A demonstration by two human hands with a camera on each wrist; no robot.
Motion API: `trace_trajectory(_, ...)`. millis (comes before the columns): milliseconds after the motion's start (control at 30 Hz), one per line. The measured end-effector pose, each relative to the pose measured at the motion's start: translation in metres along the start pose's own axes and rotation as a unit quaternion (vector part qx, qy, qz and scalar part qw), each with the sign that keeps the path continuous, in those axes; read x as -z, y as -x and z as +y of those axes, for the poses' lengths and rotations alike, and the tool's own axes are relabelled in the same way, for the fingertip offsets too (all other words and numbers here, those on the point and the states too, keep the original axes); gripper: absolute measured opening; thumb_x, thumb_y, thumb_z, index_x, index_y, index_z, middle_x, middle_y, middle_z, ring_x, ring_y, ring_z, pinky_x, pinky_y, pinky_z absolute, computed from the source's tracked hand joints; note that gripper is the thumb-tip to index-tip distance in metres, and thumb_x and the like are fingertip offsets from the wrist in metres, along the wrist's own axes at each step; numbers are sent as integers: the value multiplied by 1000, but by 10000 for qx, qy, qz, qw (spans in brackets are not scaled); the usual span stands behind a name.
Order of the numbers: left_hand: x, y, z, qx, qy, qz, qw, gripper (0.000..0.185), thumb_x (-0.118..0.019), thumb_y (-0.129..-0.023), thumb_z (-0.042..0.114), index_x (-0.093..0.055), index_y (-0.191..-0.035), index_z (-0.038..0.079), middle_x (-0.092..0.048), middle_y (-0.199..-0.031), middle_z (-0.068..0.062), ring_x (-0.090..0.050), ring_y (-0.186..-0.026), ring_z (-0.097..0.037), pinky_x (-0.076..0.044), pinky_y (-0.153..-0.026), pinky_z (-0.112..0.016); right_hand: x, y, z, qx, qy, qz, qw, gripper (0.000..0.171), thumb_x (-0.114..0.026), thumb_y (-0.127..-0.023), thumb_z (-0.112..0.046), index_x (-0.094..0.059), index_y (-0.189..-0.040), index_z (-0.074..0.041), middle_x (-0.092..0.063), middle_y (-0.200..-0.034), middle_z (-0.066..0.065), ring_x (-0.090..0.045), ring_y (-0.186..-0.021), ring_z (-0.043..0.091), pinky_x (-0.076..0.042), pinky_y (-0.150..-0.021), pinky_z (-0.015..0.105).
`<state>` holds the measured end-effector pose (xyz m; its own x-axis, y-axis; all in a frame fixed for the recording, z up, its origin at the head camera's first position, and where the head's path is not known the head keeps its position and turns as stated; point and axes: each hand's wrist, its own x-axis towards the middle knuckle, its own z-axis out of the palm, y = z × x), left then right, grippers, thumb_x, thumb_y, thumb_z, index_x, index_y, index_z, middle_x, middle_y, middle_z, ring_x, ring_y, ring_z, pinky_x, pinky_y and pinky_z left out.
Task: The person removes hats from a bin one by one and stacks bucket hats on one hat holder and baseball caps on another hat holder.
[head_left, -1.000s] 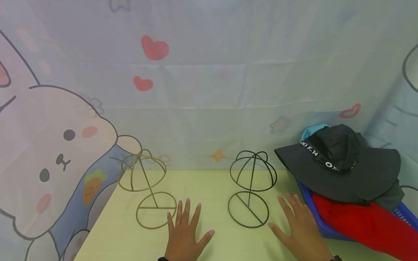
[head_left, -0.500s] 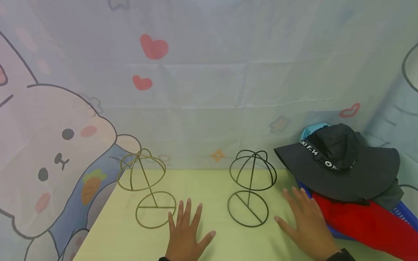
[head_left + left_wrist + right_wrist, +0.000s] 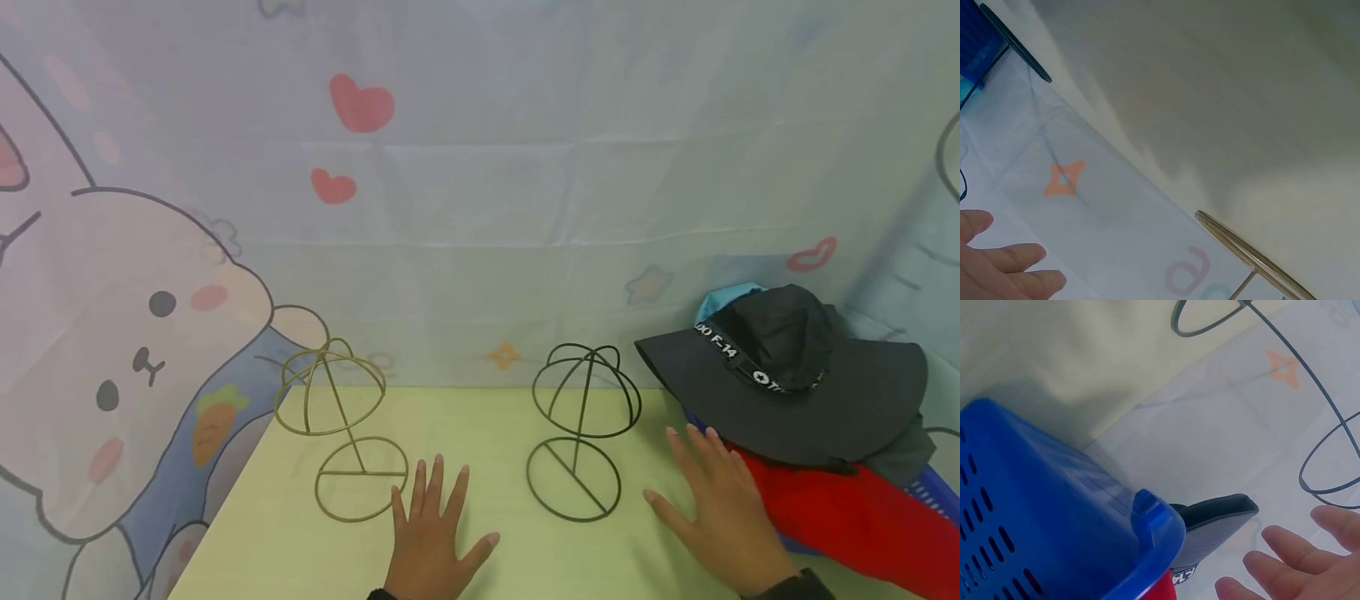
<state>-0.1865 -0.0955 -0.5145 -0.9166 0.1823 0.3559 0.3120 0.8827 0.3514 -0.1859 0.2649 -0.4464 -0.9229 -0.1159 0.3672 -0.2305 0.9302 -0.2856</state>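
Right hand (image 3: 720, 512) shifted rightward and farther from the body, fingertips now at the black hat's (image 3: 787, 383) brim over the blue basket (image 3: 1054, 519); fingers straight, spread.

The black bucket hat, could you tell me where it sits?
In the head view, the black bucket hat sits far right atop the blue basket, just beyond the right hand.

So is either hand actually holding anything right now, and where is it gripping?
Nothing is held. The left hand lies flat and open on the table; the right hand is open beside the black hat, with no grip visible.
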Motion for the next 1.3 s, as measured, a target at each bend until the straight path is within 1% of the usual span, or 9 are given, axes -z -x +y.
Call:
trace_trajectory(133,-3,0,-1,-51,-5,108,9999,86,-59,-89,69,-34,-159,25,-25,-167,-15,-17,-156,-40,-14,-114,-77,2,-2,5,82,54,112,9999,87,-74,-88,-47,-38,-154,-4,-36,-154,33,-29,-142,58,-24,-109,78)
trace_trajectory(400,-5,1,-2,-76,-36,161,9998,86,-57,-89,71,-33,-159,25,-25,-167,-15,-18,-156,-40,-14,-114,-76,10,-4,9,-53,100,77,9999,90,-73,-89,-46,-31,-157,-5,-33,-154,35,-25,-144,60,-16,-113,78)
trace_trajectory(533,-5,1,-1,-101,-60,176,9998,86,-56,-90,71,-34,-159,25,-27,-167,-15,-19,-156,-40,-16,-114,-77,13,-3,13,46,158,223,9996,90,-74,-89,-45,-32,-157,-5,-36,-153,35,-28,-142,59,-17,-113,77)
trace_trajectory(667,-5,1,0,-107,-89,214,9997,86,-59,-89,70,-35,-158,25,-28,-166,-15,-21,-155,-40,-17,-114,-77,16,-4,18,173,231,383,9988,88,-75,-88,-44,-34,-155,-4,-38,-151,35,-32,-140,59,-20,-113,76)
trace_trajectory(900,-6,1,0,-125,-69,223,9996,86,-64,-88,64,-34,-159,25,-26,-167,-15,-21,-155,-40,-16,-114,-76,20,-8,27,168,364,366,9985,92,-73,-89,-46,-29,-158,-5,-36,-152,36,-29,-141,59,-13,-115,77)
trace_trajectory(967,-5,1,0,-186,-88,293,9994,86,-66,-88,62,-35,-158,24,-28,-166,-17,-23,-154,-42,-18,-112,-77,21,-10,30,188,406,366,9983,92,-74,-89,-45,-29,-158,-4,-36,-152,37,-29,-141,59,-13,-115,78)
trace_trajectory(1167,-4,2,0,-418,-297,648,9966,87,-73,-84,56,-40,-155,20,-35,-161,-20,-31,-149,-45,-25,-108,-77,22,-13,39,184,466,444,9978,88,-73,-89,-45,-32,-156,-4,-39,-150,36,-29,-141,58,-11,-116,77)
trace_trajectory(1233,-5,2,0,-423,-349,655,9963,87,-73,-84,56,-40,-155,20,-35,-161,-20,-31,-149,-44,-25,-108,-77,22,-14,43,126,491,471,9976,87,-73,-89,-45,-34,-155,-3,-40,-149,36,-30,-141,58,-10,-116,77)
trace_trajectory(1300,-5,2,0,-394,-361,592,9968,87,-73,-84,56,-39,-156,21,-34,-162,-20,-30,-150,-44,-24,-109,-77,21,-15,47,47,519,443,9977,87,-71,-89,-47,-35,-155,-3,-40,-149,37,-29,-141,59,-9,-116,78)
